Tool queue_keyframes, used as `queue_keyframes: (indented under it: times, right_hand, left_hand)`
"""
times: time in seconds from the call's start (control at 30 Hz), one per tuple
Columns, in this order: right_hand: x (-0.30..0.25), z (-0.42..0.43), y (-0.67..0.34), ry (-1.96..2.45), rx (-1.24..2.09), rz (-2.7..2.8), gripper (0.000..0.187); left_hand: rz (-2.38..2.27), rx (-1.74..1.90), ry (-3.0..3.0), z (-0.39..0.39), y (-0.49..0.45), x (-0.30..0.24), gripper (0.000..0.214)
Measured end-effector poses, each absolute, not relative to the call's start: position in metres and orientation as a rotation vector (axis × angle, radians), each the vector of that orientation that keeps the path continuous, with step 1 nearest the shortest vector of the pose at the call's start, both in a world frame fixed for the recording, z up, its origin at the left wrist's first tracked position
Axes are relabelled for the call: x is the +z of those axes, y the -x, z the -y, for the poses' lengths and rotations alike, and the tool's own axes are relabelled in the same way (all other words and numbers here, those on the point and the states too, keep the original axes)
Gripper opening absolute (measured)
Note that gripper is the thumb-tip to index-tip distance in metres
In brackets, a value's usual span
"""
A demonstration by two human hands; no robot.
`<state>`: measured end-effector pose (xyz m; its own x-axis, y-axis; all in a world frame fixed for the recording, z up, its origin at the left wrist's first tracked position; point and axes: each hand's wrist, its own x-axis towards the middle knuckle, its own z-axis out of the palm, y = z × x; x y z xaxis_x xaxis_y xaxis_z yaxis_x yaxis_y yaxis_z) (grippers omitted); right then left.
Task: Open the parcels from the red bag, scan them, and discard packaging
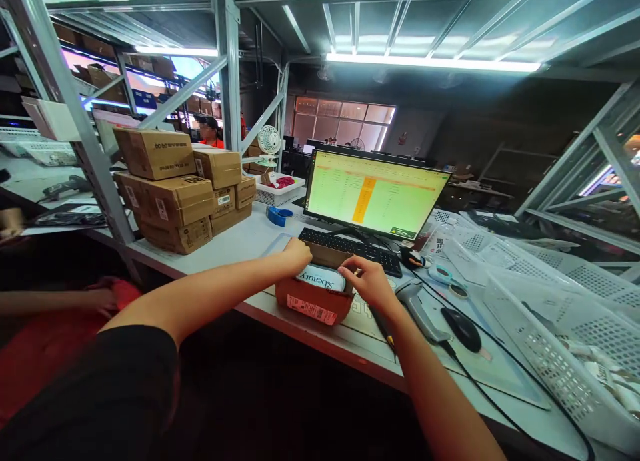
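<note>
A small open cardboard box (295,294) with a printed label on its front stands at the table's front edge. Inside lies a pale, round-cornered case (321,277) with dark lettering. My left hand (298,254) is closed at the box's left rear edge; its fingertips are hidden behind the knuckles. At the right rim, my right hand (369,279) has thumb and fingers bent together on the cardboard edge, next to the case. A black keyboard (385,260) lies just behind the box.
A lit monitor (375,188) stands behind the keyboard. Stacked cartons (173,204) and a blue tape dispenser (278,215) are at left. To the right are a handheld scanner (423,311), a black mouse (461,328), cables and white baskets (545,341). Another person's arm (65,301) shows at far left.
</note>
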<state>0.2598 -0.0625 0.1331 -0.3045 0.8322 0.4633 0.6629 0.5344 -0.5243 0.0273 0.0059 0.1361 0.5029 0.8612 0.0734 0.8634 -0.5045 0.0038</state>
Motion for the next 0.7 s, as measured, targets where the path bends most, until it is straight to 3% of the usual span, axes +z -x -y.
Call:
queue_keyframes:
  times: [0.23, 0.47, 0.6, 0.7]
  right_hand:
    - [0.135, 0.046, -0.252, 1.244, 0.287, 1.977, 0.023]
    - [0.116, 0.046, -0.260, 1.207, 0.184, 1.819, 0.032]
    - [0.103, 0.043, -0.264, 1.116, 0.225, 1.732, 0.057]
    - [0.098, 0.041, -0.262, 1.177, 0.590, 1.681, 0.081]
  left_hand:
    - [1.618, 0.254, 2.788, -0.016, -0.028, 0.137, 0.071]
    - [1.721, 0.311, 2.798, -0.013, -0.024, 0.141, 0.059]
    - [1.721, 0.189, 2.834, -0.002, -0.015, 0.148, 0.076]
    - [1.682, 0.103, 2.873, 0.009, -0.004, 0.148, 0.074]
